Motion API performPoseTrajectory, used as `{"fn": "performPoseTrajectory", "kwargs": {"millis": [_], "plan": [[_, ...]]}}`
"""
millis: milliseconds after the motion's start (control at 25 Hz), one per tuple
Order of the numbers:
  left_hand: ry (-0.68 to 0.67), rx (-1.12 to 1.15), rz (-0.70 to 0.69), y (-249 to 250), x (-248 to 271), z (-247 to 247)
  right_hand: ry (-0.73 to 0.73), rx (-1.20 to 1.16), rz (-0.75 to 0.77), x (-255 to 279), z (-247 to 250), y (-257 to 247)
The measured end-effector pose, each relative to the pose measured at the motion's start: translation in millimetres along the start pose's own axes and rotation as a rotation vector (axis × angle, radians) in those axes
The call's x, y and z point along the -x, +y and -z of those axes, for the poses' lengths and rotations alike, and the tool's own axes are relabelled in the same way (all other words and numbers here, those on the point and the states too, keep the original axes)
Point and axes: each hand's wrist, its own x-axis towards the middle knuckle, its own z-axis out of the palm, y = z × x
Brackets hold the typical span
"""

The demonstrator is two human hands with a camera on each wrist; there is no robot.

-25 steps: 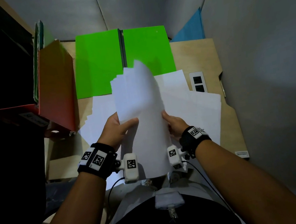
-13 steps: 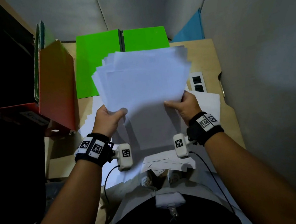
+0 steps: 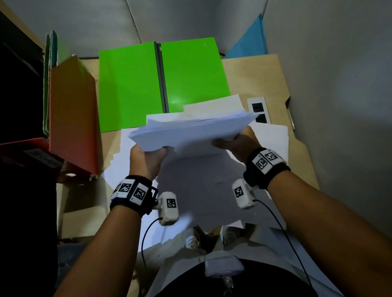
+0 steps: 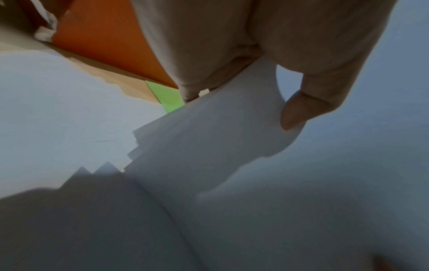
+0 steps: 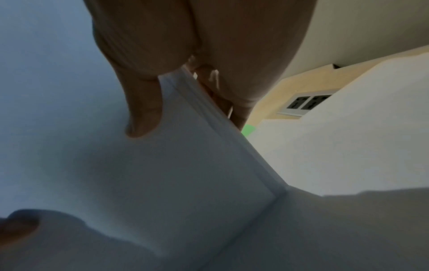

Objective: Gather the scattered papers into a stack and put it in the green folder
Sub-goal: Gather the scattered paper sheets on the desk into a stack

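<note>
I hold a stack of white papers [image 3: 192, 130] above the desk, almost level, its sheets unevenly aligned. My left hand [image 3: 148, 154] pinches its left side, thumb on top, as the left wrist view shows on the stack of papers [image 4: 220, 137]. My right hand [image 3: 235, 142] pinches the right side of the stack of papers [image 5: 185, 155]. The green folder [image 3: 132, 87] lies open and flat at the far end of the desk, just beyond the stack. More loose white sheets [image 3: 273, 138] lie on the desk beneath my hands.
An orange binder [image 3: 71, 115] leans at the left beside upright green folders [image 3: 52, 75]. A white socket panel [image 3: 258, 109] is set in the wooden desk [image 3: 255, 75] at the right. A blue sheet [image 3: 248, 44] stands in the far corner. Grey walls close in behind and at the right.
The stack was upright and curled between my hands, then fanned wide and raised; now it has tipped down flat and lower, uncovering the whole green folder.
</note>
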Motion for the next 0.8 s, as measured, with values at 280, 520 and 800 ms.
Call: {"fn": "performPoseTrajectory", "kwargs": {"millis": [280,520,800], "plan": [[0.027,0.027,0.023,-1,-7,1,0.085,0.005,-0.046,-8,-12,-5],[-0.081,0.049,-0.019,-7,6,-1,0.051,0.030,-0.137,-4,-27,-1],[-0.035,-0.174,-0.060,-6,-5,12,-0.009,-0.007,-0.149,4,-32,-13]]}}
